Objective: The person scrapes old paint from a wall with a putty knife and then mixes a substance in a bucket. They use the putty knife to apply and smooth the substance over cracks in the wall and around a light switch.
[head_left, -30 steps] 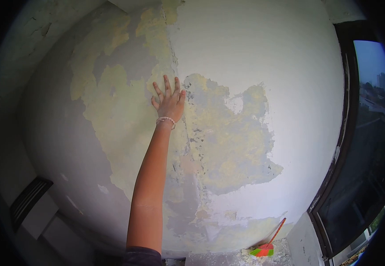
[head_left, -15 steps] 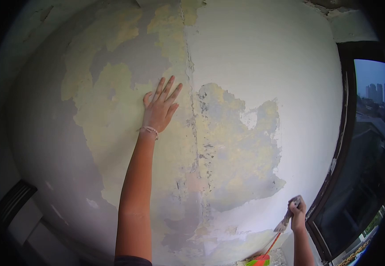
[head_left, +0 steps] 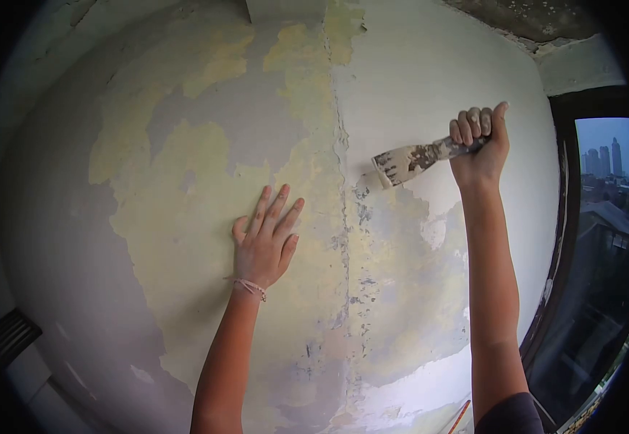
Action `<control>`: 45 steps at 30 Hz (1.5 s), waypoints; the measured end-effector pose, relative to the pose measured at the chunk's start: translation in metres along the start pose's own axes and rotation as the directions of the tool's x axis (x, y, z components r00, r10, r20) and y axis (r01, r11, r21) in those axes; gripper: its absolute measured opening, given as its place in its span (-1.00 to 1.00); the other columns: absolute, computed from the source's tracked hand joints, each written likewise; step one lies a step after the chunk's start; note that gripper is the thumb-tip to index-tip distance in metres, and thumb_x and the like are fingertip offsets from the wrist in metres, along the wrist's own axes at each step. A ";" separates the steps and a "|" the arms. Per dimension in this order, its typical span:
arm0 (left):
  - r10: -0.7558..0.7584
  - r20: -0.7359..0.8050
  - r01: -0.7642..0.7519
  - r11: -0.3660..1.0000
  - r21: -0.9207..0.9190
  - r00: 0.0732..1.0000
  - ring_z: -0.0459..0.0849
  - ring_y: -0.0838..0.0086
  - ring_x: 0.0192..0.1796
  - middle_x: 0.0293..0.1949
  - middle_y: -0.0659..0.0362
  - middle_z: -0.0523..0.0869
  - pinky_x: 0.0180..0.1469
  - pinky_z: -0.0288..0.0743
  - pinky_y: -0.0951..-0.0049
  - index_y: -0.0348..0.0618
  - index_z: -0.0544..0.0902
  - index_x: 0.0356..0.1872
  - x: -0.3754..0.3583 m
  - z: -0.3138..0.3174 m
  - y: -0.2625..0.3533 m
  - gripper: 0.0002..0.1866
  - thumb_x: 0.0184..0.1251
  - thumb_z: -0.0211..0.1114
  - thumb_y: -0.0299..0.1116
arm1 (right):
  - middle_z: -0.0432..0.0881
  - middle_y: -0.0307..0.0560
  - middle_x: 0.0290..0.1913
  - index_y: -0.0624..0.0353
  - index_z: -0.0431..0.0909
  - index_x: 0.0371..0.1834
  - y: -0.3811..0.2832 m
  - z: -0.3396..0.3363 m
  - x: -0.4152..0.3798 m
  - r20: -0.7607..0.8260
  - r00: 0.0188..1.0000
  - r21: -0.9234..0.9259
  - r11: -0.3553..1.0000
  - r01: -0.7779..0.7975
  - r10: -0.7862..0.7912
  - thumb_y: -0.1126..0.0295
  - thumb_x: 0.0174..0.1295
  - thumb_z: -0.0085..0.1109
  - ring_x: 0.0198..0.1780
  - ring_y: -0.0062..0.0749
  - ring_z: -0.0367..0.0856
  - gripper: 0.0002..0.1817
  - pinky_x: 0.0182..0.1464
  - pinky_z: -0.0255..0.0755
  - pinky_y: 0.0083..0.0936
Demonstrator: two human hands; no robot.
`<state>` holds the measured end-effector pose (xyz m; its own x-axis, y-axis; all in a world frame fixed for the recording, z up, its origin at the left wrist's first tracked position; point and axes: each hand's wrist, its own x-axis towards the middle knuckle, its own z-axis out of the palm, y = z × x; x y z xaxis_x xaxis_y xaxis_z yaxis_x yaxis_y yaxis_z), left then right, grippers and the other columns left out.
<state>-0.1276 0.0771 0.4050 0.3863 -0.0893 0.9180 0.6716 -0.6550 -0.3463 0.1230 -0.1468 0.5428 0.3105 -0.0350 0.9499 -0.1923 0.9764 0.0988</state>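
Observation:
My left hand (head_left: pixel 265 246), fingers spread, lies flat against the yellowish, paint-stripped part of the wall (head_left: pixel 162 253). A thin bracelet (head_left: pixel 250 288) circles that wrist. My right hand (head_left: pixel 481 148) is raised higher, its fingers wrapped round the handle of a putty knife (head_left: pixel 410 163). Dried pale plaster cakes the tool, and its blade points left and slightly down. The blade's edge overlaps the upper rim of a bare, blotchy patch (head_left: pixel 394 275), where white paint (head_left: pixel 423 79) borders it. A ragged vertical crack (head_left: pixel 344 239) runs down the wall between my two hands.
At the right stands a dark-framed window (head_left: pixel 564 217) with buildings beyond the glass. An orange stick (head_left: pixel 460 417) shows at the bottom edge. A dark slatted object (head_left: pixel 15 337) is at the lower left. The ceiling (head_left: pixel 524 20) is flaking at the upper right.
My right hand has risen with the putty knife from low by the window to the upper patch edge. The view has tilted upward; my left hand keeps its place on the wall.

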 end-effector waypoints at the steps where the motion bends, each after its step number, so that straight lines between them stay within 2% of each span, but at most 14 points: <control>1: 0.003 -0.003 -0.003 1.000 -0.007 1.000 0.08 0.35 0.61 0.60 0.27 0.13 0.30 0.01 0.10 0.28 0.26 0.53 -0.001 0.000 0.000 -0.35 0.39 0.13 -0.21 | 0.22 -0.31 -0.63 -0.03 0.20 -0.66 0.005 0.004 0.014 0.031 0.999 0.020 1.000 0.017 -0.017 -0.04 0.49 0.01 -0.59 -0.53 0.13 -0.44 -0.47 0.11 -0.54; 3: 0.004 0.001 -0.004 1.000 -0.007 1.000 0.09 0.35 0.61 0.60 0.26 0.14 0.30 0.01 0.11 0.27 0.28 0.52 -0.005 0.001 0.000 -0.35 0.39 0.13 -0.21 | 0.19 -0.31 -0.66 -0.03 0.19 -0.69 0.017 0.012 0.036 0.088 0.995 0.061 0.997 0.036 -0.042 -0.05 0.49 0.01 -0.63 -0.54 0.10 -0.42 -0.50 0.08 -0.53; 6: -0.001 0.022 0.001 1.000 0.017 1.000 0.09 0.33 0.61 0.60 0.24 0.14 0.30 0.01 0.12 0.26 0.29 0.52 -0.008 0.002 0.000 -0.35 0.38 0.13 -0.21 | 0.17 -0.33 -0.69 -0.04 0.19 -0.71 0.042 0.015 0.058 0.042 0.998 0.133 0.990 0.037 -0.043 -0.06 0.49 -0.01 -0.67 -0.54 0.04 -0.41 -0.52 0.05 -0.53; 8: 0.000 0.041 -0.001 1.000 0.028 0.999 0.09 0.32 0.60 0.60 0.23 0.14 0.30 0.00 0.13 0.25 0.30 0.51 -0.010 0.001 0.002 -0.35 0.37 0.13 -0.21 | 0.16 -0.32 -0.70 -0.04 0.18 -0.69 0.066 0.013 0.065 0.035 0.999 0.190 0.982 0.010 -0.017 -0.05 0.50 -0.04 -0.67 -0.52 0.03 -0.43 -0.52 0.01 -0.52; 10: 0.006 0.051 -0.008 1.000 0.026 0.999 0.09 0.30 0.60 0.60 0.21 0.14 0.30 -0.01 0.14 0.23 0.30 0.51 -0.010 0.002 0.002 -0.35 0.36 0.13 -0.22 | 0.15 -0.33 -0.70 -0.05 0.18 -0.68 0.085 0.009 0.066 -0.015 0.996 0.137 0.987 -0.080 0.083 -0.05 0.50 -0.05 -0.67 -0.51 0.03 -0.43 -0.52 0.02 -0.51; 17: 0.029 0.036 -0.031 0.997 0.066 0.999 0.09 0.24 0.60 0.59 0.13 0.15 0.29 0.00 0.15 0.16 0.31 0.51 -0.009 0.006 0.002 -0.34 0.34 0.13 -0.23 | 0.12 -0.33 -0.70 -0.06 0.14 -0.66 0.075 -0.002 0.084 0.133 0.991 0.178 0.983 -0.042 0.018 -0.02 0.51 -0.07 -0.68 -0.56 0.02 -0.45 -0.54 0.00 -0.54; 20: -0.001 0.049 -0.002 0.997 0.076 0.999 0.11 0.32 0.59 0.60 0.23 0.14 0.29 0.00 0.13 0.29 0.29 0.52 -0.009 0.006 0.003 -0.34 0.36 0.13 -0.17 | 0.12 -0.33 -0.70 -0.06 0.14 -0.65 0.089 0.008 0.074 0.073 0.991 0.110 0.987 -0.119 0.112 -0.02 0.51 -0.07 -0.68 -0.56 0.02 -0.45 -0.54 0.00 -0.54; 24: 0.006 0.049 -0.011 0.995 0.101 0.999 0.11 0.28 0.59 0.59 0.18 0.15 0.29 -0.01 0.14 0.23 0.30 0.51 -0.009 0.008 0.003 -0.33 0.33 0.12 -0.19 | 0.14 -0.34 -0.70 -0.05 0.14 -0.64 0.079 0.013 0.079 0.111 0.993 0.137 0.989 -0.048 0.033 -0.03 0.51 -0.05 -0.67 -0.56 0.02 -0.46 -0.54 0.00 -0.53; 26: 0.015 0.044 -0.018 0.997 0.076 0.999 0.10 0.23 0.59 0.58 0.12 0.17 0.29 -0.01 0.15 0.15 0.31 0.50 -0.009 0.007 0.005 -0.33 0.31 0.11 -0.25 | 0.13 -0.34 -0.70 -0.05 0.14 -0.64 0.089 0.010 0.077 0.104 0.992 0.136 0.987 -0.079 0.065 -0.03 0.51 -0.06 -0.67 -0.56 0.02 -0.46 -0.54 0.00 -0.53; 30: 0.014 0.032 -0.017 0.997 0.080 0.999 0.11 0.22 0.59 0.58 0.12 0.18 0.30 -0.01 0.15 0.14 0.34 0.49 -0.008 0.005 0.006 -0.34 0.30 0.12 -0.25 | 0.12 -0.35 -0.70 -0.05 0.14 -0.63 0.091 0.009 0.077 0.088 0.990 0.112 0.987 -0.119 0.109 -0.05 0.51 -0.05 -0.67 -0.56 0.02 -0.45 -0.54 0.00 -0.53; 33: 0.011 0.031 -0.013 0.998 0.066 0.999 0.12 0.22 0.59 0.57 0.12 0.19 0.30 -0.01 0.15 0.14 0.36 0.48 -0.009 0.006 0.006 -0.35 0.30 0.12 -0.26 | 0.12 -0.36 -0.70 -0.05 0.13 -0.63 0.082 0.005 0.082 0.131 0.991 0.142 0.989 -0.049 0.030 -0.07 0.50 -0.06 -0.67 -0.57 0.01 -0.45 -0.55 0.00 -0.54; 36: 0.014 0.011 -0.014 0.999 0.045 1.000 0.13 0.22 0.58 0.57 0.12 0.21 0.30 -0.01 0.15 0.14 0.37 0.47 -0.009 0.007 0.005 -0.36 0.30 0.12 -0.27 | 0.12 -0.36 -0.70 -0.06 0.12 -0.62 0.085 -0.005 0.081 0.075 0.997 0.161 0.986 -0.039 0.027 -0.09 0.50 -0.06 -0.67 -0.57 0.01 -0.44 -0.54 0.01 -0.54; 40: 0.016 -0.011 -0.015 0.998 0.056 1.000 0.15 0.28 0.57 0.57 0.18 0.21 0.28 0.01 0.16 0.21 0.38 0.47 -0.008 0.008 0.004 -0.38 0.33 0.11 -0.23 | 0.11 -0.33 -0.69 -0.04 0.15 -0.64 0.092 0.000 0.076 0.060 0.989 0.184 0.972 -0.144 0.135 -0.01 0.53 -0.08 -0.66 -0.58 0.00 -0.46 -0.54 0.02 -0.55; 45: 0.005 -0.027 -0.004 0.999 0.033 1.000 0.19 0.29 0.56 0.55 0.18 0.26 0.27 0.02 0.18 0.18 0.41 0.45 -0.010 0.009 0.003 -0.41 0.35 0.07 -0.25 | 0.11 -0.38 -0.70 -0.04 0.16 -0.64 0.086 -0.008 0.083 0.032 0.999 0.257 0.966 -0.036 0.028 -0.03 0.53 -0.10 -0.69 -0.55 0.00 -0.45 -0.56 0.01 -0.56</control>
<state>-0.1234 0.0830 0.3927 0.3727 -0.1129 0.9211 0.6902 -0.6297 -0.3565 0.1392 -0.0641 0.6276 0.2748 -0.0141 0.9614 -0.4363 0.8892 0.1378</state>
